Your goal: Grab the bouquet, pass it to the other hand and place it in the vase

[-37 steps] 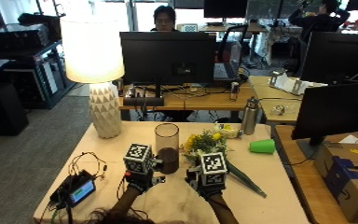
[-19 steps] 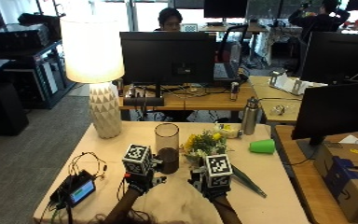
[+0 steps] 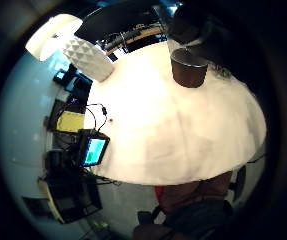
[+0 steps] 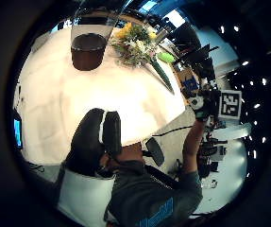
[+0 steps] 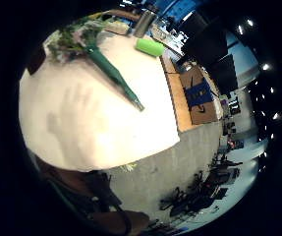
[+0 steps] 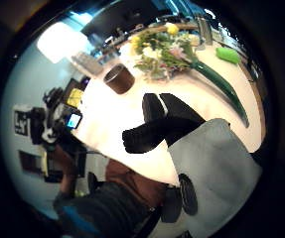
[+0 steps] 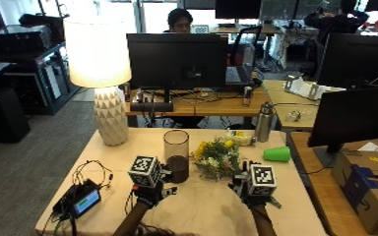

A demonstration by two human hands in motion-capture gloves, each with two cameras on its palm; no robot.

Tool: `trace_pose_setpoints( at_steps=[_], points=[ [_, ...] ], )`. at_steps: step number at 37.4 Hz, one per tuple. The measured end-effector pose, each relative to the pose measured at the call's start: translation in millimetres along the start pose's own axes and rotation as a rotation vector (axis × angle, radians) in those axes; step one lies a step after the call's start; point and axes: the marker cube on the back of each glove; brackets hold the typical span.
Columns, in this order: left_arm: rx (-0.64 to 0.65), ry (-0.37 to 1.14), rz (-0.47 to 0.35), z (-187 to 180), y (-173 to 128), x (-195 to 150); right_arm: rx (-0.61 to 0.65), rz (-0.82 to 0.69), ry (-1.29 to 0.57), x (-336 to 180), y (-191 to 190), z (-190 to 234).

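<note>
Outside view: the bouquet (image 7: 216,158) lies on the table (image 7: 202,211) beside the vase (image 7: 176,155), its stem hidden behind the right hand (image 7: 253,186); the left hand (image 7: 151,189) hovers near the vase. Both hands' fingers are hard to read here. Right thumb side palm view: that hand's fingers (image 6: 154,130) are spread straight, holding nothing. The left palm views show none of the left hand's fingers, so I cannot tell its state.
</note>
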Motion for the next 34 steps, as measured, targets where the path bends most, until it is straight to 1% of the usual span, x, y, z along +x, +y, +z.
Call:
trace_pose_setpoints(
  at_steps=[5,8,14,20,26,30,34],
  points=[
    [0.02,0.005,0.008,7,-7,-2,-0.005,0.061,-0.018,36,-17,30],
    [0.007,0.004,-0.003,5,-5,0,-0.023,0.106,-0.021,56,-28,52],
    [0.02,0.001,-0.001,19,-18,-7,-0.143,0.198,0.006,89,-41,94],
    [-0.004,-0.017,-0.019,29,-21,-12,-0.207,0.23,-0.009,106,-58,141],
    [-0.008,-0.009,-0.018,38,-27,-12,-0.273,0.269,-0.025,109,-54,157],
    [-0.023,-0.008,-0.011,42,-27,-12,-0.264,0.307,-0.055,110,-52,162],
    [-0.022,-0.005,-0.007,45,-31,-13,-0.215,0.325,-0.079,110,-50,160]
  ],
)
